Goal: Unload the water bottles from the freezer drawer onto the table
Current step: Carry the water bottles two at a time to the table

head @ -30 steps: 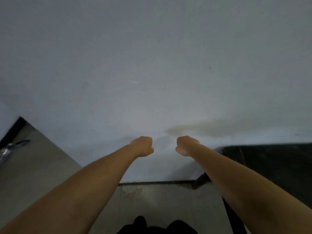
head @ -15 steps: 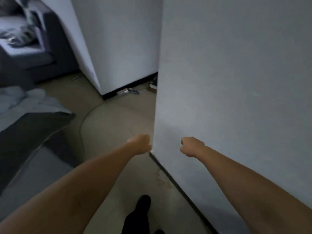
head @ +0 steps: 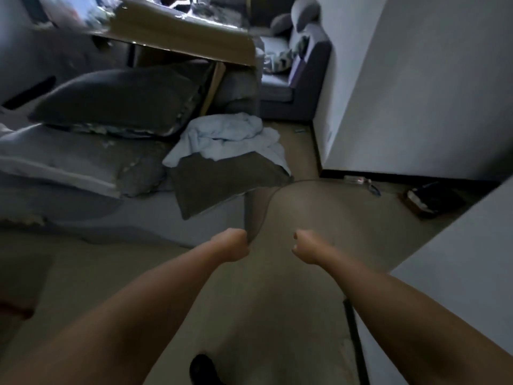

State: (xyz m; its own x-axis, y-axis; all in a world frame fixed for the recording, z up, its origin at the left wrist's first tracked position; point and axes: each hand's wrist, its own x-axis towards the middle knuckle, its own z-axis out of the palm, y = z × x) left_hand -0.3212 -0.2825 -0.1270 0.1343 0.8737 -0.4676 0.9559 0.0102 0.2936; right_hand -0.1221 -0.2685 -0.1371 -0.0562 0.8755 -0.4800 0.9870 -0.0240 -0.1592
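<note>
Both arms stretch forward over a beige floor. My left hand [head: 231,244] is a closed fist with nothing in it. My right hand [head: 306,247] is likewise a closed fist, about a hand's width to the right. A wooden table [head: 183,37] stands at the far upper left, its top cluttered and blurred. No water bottle and no freezer drawer show in the head view.
A low bed with dark pillows [head: 116,101] and a crumpled light cloth [head: 227,134] fills the left. A grey sofa [head: 294,79] stands at the back. White walls [head: 416,93] close the right side. A cable [head: 266,201] and small items [head: 427,200] lie on the floor.
The view has swung left from a blank white wall to the room with bed, table and sofa. Both fists keep the same pose in front of me.
</note>
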